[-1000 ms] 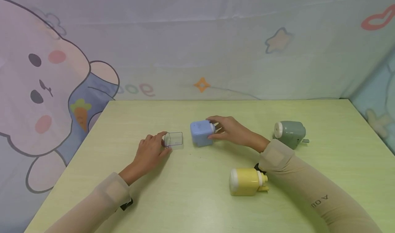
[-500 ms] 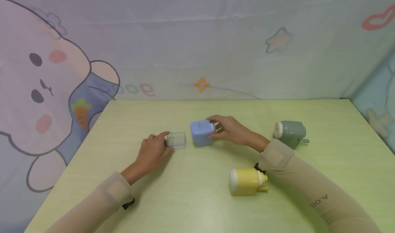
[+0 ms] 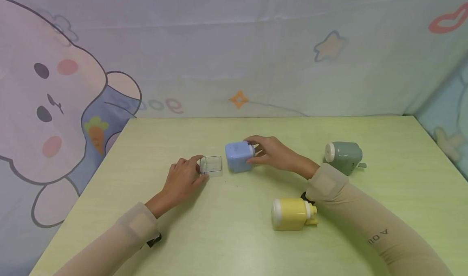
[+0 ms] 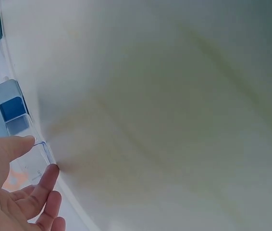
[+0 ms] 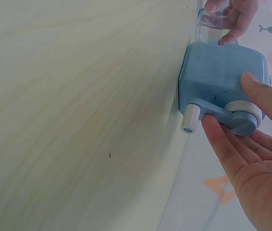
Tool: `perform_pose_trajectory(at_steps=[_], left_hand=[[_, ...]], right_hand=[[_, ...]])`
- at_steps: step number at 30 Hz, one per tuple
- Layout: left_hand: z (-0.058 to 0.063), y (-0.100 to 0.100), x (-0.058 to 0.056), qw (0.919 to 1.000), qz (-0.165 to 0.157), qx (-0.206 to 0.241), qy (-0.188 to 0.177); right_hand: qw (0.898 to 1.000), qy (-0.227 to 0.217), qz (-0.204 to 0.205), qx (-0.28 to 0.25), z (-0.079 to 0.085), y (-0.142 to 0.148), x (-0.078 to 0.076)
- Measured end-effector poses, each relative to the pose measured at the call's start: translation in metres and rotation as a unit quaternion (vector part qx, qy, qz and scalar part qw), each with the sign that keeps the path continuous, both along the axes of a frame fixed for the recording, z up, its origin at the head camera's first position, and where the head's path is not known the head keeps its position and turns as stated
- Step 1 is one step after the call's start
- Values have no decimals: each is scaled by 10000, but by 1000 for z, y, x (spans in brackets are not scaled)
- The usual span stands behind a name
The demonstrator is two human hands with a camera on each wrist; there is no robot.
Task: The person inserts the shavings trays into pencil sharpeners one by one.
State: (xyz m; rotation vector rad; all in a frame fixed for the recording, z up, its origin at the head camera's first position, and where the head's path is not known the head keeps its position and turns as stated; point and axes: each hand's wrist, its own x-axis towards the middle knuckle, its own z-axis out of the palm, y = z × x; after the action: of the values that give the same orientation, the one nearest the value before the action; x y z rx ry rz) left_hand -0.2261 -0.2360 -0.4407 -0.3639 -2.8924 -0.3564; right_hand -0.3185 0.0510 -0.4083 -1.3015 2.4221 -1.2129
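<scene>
A blue crank pencil sharpener [image 3: 238, 157] stands near the middle of the table. My right hand [image 3: 272, 153] holds it at its crank side, thumb on one side and fingers on the other. The right wrist view shows its crank arm and pale crank knob [image 5: 190, 119] beside those fingers. To its left, my left hand [image 3: 180, 182] pinches a clear plastic shavings drawer [image 3: 215, 165] between thumb and fingers. In the left wrist view the drawer lines up with a dark blue opening [image 4: 12, 109] in the sharpener's side.
A yellow crank pencil sharpener [image 3: 290, 215] lies nearer the front, close to the right forearm. At the right stands a green one [image 3: 344, 157], its crank facing right. Behind the table [image 3: 219, 235] hangs a printed cloth backdrop [image 3: 204, 57].
My left hand has slid right with the clear drawer, which now sits closer to the blue sharpener. The right hand and the sharpener have stayed in place.
</scene>
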Motion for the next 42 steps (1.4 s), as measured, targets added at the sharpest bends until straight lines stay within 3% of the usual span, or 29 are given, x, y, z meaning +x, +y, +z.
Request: perform_pose_trajectory(at_steps=[42], left_hand=[[1, 17, -6, 9998, -135, 126, -56]], right_hand=[[9999, -34, 35, -100, -2, 0, -2]])
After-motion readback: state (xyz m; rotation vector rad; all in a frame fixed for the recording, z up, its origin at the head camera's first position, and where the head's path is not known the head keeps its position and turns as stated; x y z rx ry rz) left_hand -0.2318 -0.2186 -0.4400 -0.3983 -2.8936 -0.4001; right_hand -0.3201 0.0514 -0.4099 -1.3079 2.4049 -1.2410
